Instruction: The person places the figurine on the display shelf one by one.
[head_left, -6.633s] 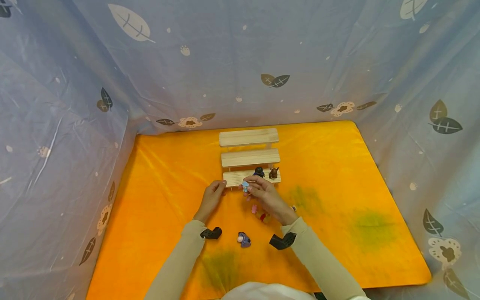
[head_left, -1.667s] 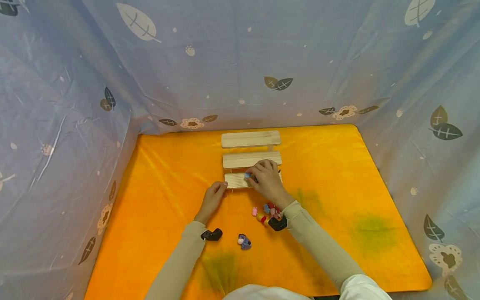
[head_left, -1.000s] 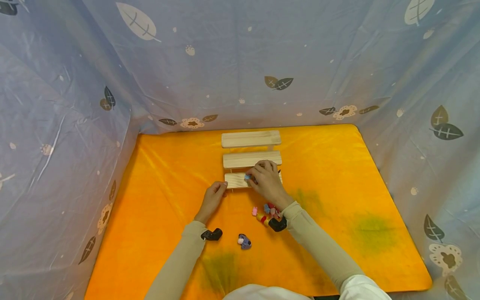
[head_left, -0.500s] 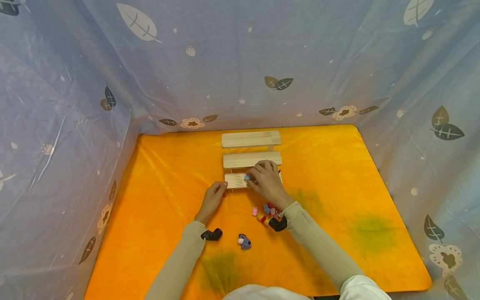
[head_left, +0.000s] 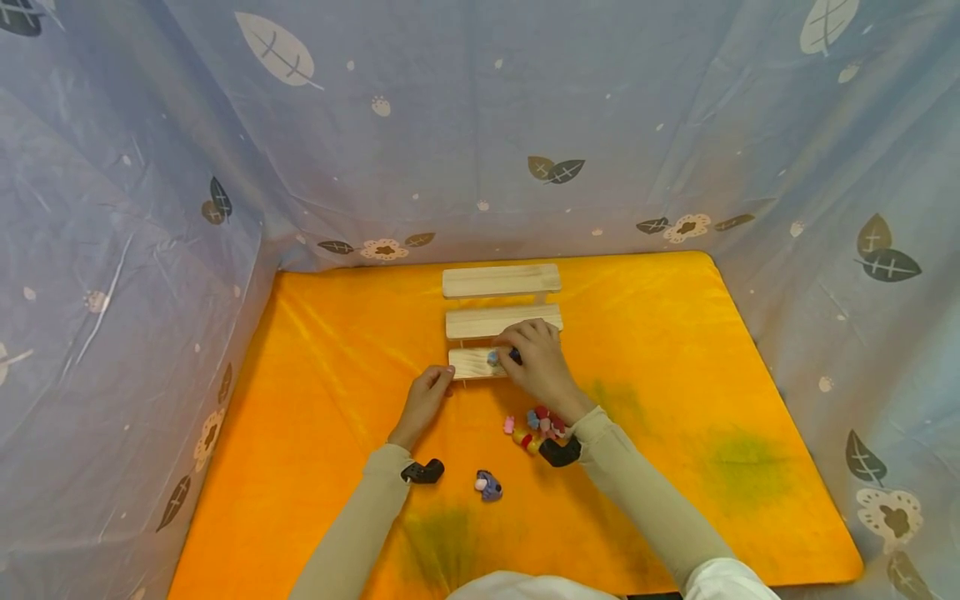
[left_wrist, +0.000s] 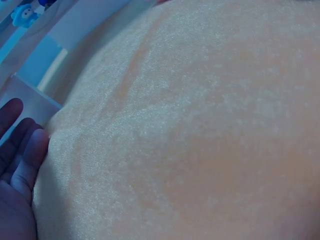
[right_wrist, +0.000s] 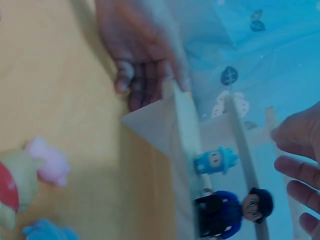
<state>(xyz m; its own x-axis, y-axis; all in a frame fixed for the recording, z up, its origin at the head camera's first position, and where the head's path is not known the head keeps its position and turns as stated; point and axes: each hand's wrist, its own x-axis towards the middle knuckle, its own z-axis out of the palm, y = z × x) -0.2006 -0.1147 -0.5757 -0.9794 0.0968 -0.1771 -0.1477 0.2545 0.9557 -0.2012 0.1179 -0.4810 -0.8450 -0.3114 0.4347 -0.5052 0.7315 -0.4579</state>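
Left hand (head_left: 426,402): pinches the shelf (head_left: 501,322), front corner!
Right hand (head_left: 543,362): fingers parted, near dark toy (right_wrist: 227,212)!
Blue toy (right_wrist: 214,160): upright beside it, bottom tier!

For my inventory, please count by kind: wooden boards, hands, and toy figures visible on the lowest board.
Wooden boards: 3 (top board, middle board, lowest board)
Hands: 2 (left hand, right hand)
Toy figures: 2 (light-blue figure, dark figure)
Total: 7
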